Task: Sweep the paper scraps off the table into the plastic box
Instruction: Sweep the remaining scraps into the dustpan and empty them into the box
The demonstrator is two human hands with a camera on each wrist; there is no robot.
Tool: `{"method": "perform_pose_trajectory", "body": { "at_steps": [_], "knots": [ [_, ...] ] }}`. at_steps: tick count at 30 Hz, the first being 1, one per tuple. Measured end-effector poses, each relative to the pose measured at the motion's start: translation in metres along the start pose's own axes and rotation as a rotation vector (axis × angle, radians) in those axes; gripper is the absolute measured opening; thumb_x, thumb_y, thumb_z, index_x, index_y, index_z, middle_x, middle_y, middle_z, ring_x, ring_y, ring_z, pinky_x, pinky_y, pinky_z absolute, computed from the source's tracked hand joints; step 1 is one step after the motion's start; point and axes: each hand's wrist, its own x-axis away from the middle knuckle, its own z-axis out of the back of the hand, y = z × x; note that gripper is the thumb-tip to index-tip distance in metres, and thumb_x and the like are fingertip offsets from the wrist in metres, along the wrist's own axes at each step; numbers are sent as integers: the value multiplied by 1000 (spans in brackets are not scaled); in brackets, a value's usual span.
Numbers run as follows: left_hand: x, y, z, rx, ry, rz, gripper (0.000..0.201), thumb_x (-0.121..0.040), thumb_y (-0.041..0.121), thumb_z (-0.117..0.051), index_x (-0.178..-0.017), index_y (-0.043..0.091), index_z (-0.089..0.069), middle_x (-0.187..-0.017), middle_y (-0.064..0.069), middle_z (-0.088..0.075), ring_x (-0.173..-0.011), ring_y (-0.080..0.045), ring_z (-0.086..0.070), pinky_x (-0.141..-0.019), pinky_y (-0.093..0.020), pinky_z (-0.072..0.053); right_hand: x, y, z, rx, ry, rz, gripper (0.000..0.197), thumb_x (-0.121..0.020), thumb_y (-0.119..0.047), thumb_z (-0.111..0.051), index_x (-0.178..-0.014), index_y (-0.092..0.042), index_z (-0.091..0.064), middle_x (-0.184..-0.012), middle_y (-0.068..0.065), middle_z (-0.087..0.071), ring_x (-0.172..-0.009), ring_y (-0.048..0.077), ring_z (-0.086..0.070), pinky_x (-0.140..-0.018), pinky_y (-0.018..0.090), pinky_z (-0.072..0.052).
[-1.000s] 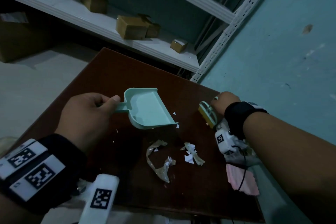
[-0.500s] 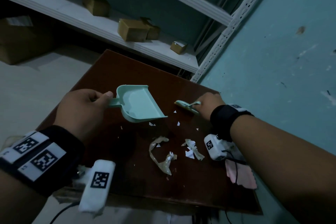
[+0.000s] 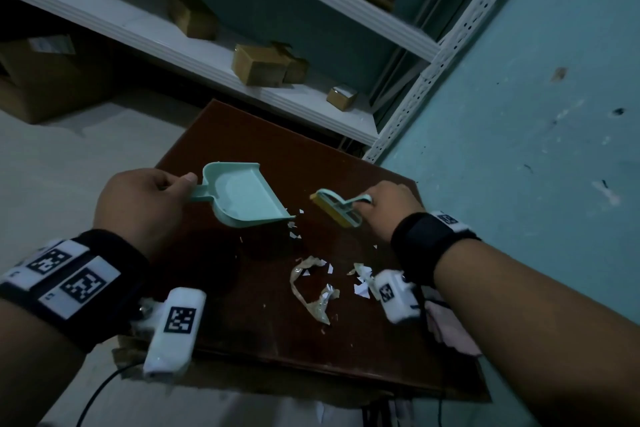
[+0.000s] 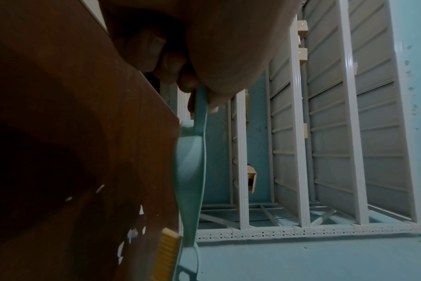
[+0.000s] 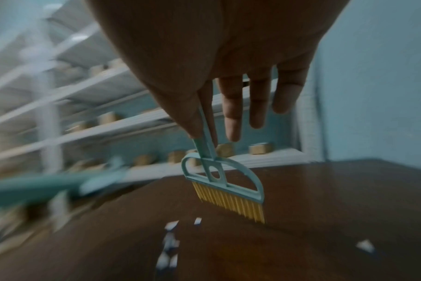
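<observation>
My left hand (image 3: 145, 204) grips the handle of a mint-green dustpan (image 3: 247, 196), whose lip rests on the brown table (image 3: 242, 329). In the left wrist view the dustpan (image 4: 192, 171) shows edge-on under the curled fingers (image 4: 171, 66). My right hand (image 3: 388, 208) pinches the handle of a small mint brush with yellow bristles (image 3: 337, 210) just right of the pan's lip. The right wrist view has the brush (image 5: 225, 188) hanging from thumb and forefinger over the tabletop. White paper scraps (image 3: 294, 230) lie at the pan's lip. Larger crumpled strips (image 3: 313, 288) lie nearer me. No plastic box is in view.
The table stands against a teal wall (image 3: 519, 149) on the right. White metal shelving (image 3: 242, 80) with cardboard boxes (image 3: 259, 64) runs behind it. Something pink (image 3: 450, 329) lies at the table's right edge under my forearm. A larger carton (image 3: 45, 76) sits on the floor at left.
My right hand has swung the brush from the table's right edge toward the dustpan's lip. The dustpan has shifted a little; small scraps now lie near its lip.
</observation>
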Motion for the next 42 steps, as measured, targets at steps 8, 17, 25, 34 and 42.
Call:
{"method": "perform_pose_trajectory", "body": {
  "at_steps": [8, 17, 25, 34, 42],
  "knots": [
    [-10, -15, 8, 4, 47, 44, 38, -100, 44, -61, -86, 13, -79, -77, -11, -69, -74, -27, -62, -72, -39, -48, 3, -39, -24, 146, -126, 82, 32, -103, -39, -52, -128, -34, -70, -117, 2, -62, -114, 30, -51, -98, 47, -51],
    [-13, -18, 18, 28, 70, 32, 38, -100, 43, -61, -86, 12, -79, -76, -12, -68, -68, -21, -59, -60, -34, -42, 63, -36, 13, 277, -101, 444, 32, -103, -46, -49, -130, -42, -66, -119, -13, -59, -113, 16, -45, -97, 43, -44],
    [-17, -19, 21, 44, 103, 28, 40, -100, 43, -62, -87, 10, -80, -77, -11, -70, -71, -25, -61, -70, -36, -45, 8, -66, -9, 186, -54, 276, 36, -104, -42, -47, -137, -39, -62, -122, -4, -61, -114, 24, -48, -97, 45, -48],
    [-16, -20, 35, 43, 111, 12, 42, -100, 43, -62, -84, 9, -79, -78, -12, -70, -78, -33, -65, -75, -43, -52, 89, -76, -21, 143, -51, 521, 36, -103, -37, -49, -136, -44, -60, -112, -12, -58, -105, 17, -46, -92, 41, -45],
    [-8, -16, 32, 68, 108, 27, 41, -98, 45, -64, -77, 12, -77, -74, -15, -70, -72, -36, -67, -72, -47, -56, 122, -63, -36, -790, 294, -30, 20, -99, -29, -61, -87, -25, -76, -80, -10, -74, -76, 0, -68, -69, 26, -53]
  ]
}}
